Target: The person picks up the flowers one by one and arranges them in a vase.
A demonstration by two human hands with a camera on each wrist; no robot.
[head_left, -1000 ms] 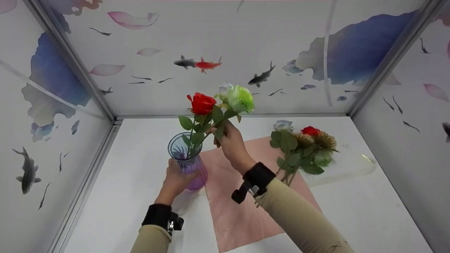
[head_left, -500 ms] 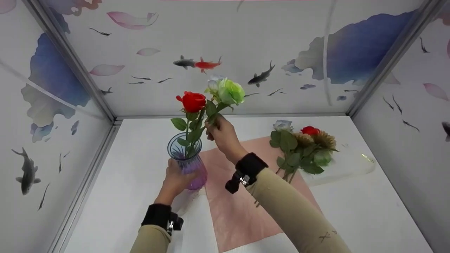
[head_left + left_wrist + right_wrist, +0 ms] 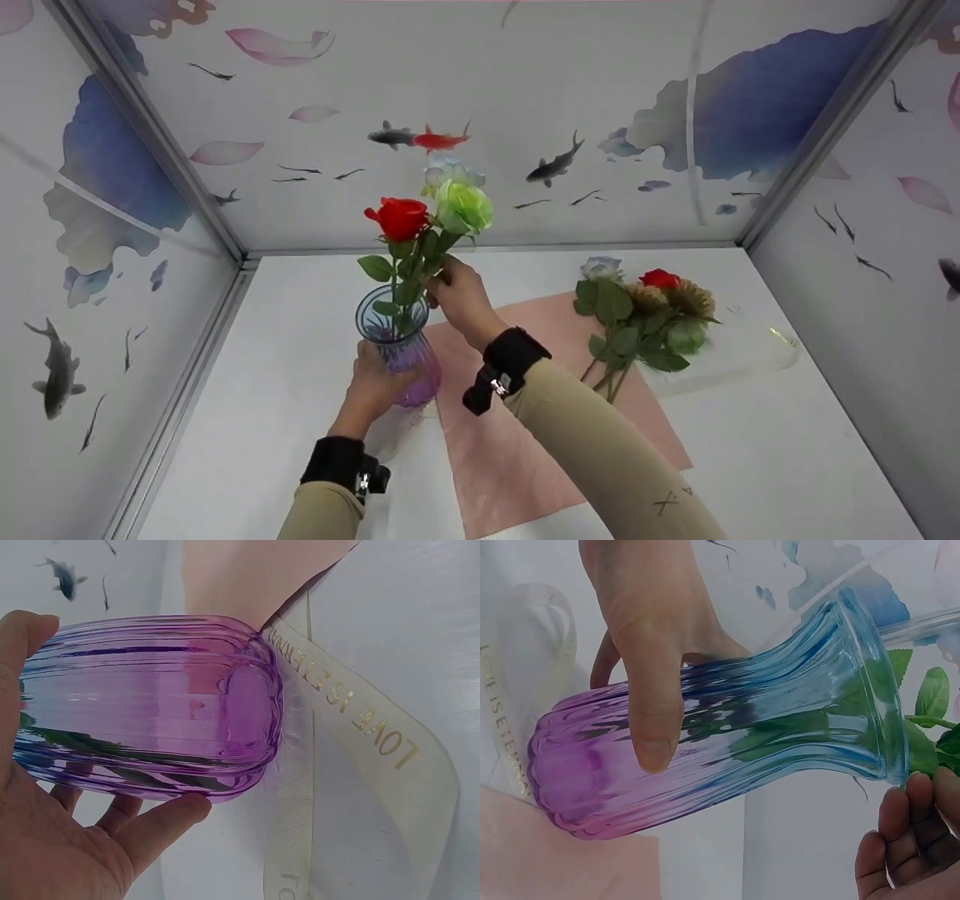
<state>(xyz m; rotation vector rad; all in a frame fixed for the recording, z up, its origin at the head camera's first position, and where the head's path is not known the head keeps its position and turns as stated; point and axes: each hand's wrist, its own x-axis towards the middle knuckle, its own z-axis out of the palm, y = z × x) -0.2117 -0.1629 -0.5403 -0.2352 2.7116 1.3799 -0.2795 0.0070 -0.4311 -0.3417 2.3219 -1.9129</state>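
My left hand point(image 3: 379, 390) grips a fluted glass vase point(image 3: 425, 375), blue at the rim and purple at the base. In the left wrist view the thumb and fingers curve around the vase point(image 3: 165, 690). A red rose point(image 3: 401, 219) stands with its leafy stem in the vase mouth. My right hand point(image 3: 466, 304), just right of the rim, pinches stems below a green rose point(image 3: 465, 206) and a pale blue rose point(image 3: 456, 172). In the right wrist view its curled fingers point(image 3: 896, 821) are by the rim, at the leaves; the pinched stem ends are hard to make out.
More flowers point(image 3: 645, 315), red, brown, green and pale blue, lie in a bunch at the right. Pink wrapping paper point(image 3: 517, 465) is spread beneath my right arm. A cream ribbon point(image 3: 375, 724) with gold lettering lies near the vase base. Printed panels point(image 3: 480, 90) enclose the white table.
My right hand has moved left toward the vase mouth with the green and pale blue roses. The red rose has shifted left and stands more upright. My left hand stays on the vase.
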